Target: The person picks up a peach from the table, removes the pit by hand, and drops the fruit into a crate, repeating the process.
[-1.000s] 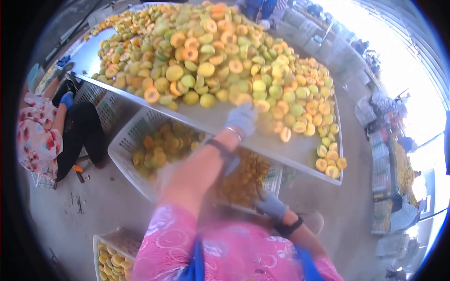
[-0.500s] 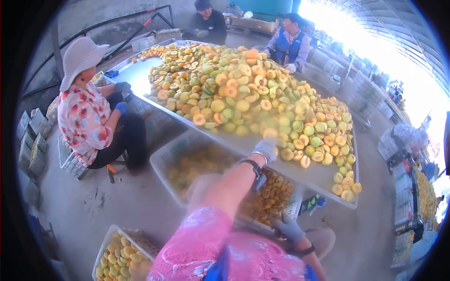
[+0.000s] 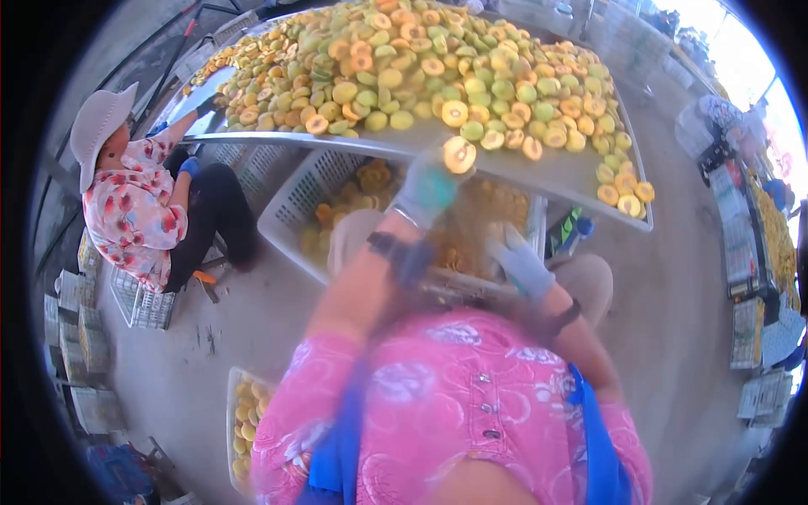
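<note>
The left hand (image 3: 427, 192) grasps a halved fruit (image 3: 459, 156) at the near edge of the table (image 3: 572, 182); the right hand (image 3: 520, 263), over a partly hidden crate (image 3: 539, 220) below that edge, shows fingers too blurred to tell their grip.

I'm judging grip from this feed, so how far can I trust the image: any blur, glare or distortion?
Head view: motion blur softens the left hand and right hand; the halved fruit in the left reads clearer; glare washes out the upper right; wide-angle distortion bends the table, with black corners.
</note>
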Motion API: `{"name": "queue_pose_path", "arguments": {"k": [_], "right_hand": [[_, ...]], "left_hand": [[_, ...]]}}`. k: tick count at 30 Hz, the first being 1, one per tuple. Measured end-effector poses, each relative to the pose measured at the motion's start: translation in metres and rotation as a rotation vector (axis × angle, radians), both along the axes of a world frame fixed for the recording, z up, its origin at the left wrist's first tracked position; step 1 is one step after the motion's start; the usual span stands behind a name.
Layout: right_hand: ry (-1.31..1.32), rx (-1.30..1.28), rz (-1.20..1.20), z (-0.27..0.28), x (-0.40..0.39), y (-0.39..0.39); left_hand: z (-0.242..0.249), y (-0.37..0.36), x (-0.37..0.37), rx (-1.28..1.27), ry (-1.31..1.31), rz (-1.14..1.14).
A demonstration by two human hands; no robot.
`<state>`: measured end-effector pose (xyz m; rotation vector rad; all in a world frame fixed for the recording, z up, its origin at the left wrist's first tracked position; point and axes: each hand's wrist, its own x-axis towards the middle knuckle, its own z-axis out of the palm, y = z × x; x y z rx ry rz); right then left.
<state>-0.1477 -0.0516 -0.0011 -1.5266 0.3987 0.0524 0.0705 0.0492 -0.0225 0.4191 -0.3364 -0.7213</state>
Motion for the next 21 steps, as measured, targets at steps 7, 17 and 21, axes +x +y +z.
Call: {"name": "queue_pose_path", "arguments": {"k": [7, 17, 21], "right_hand": [[-0.145, -0.121, -0.055, 0.008, 0.041, 0.005], [-0.369, -0.855, -0.239, 0.044, 0.060, 0.006], [-0.323, -0.934, -0.202, 0.047, 0.057, 0.009]], "left_hand": [[0.009, 0.019, -0.033, 0.330, -0.324, 0.212], [0.014, 0.012, -0.059, 0.259, -0.394, 0.068], [0.033, 0.017, -0.072, 0.226, -0.292, -0.038]]}}
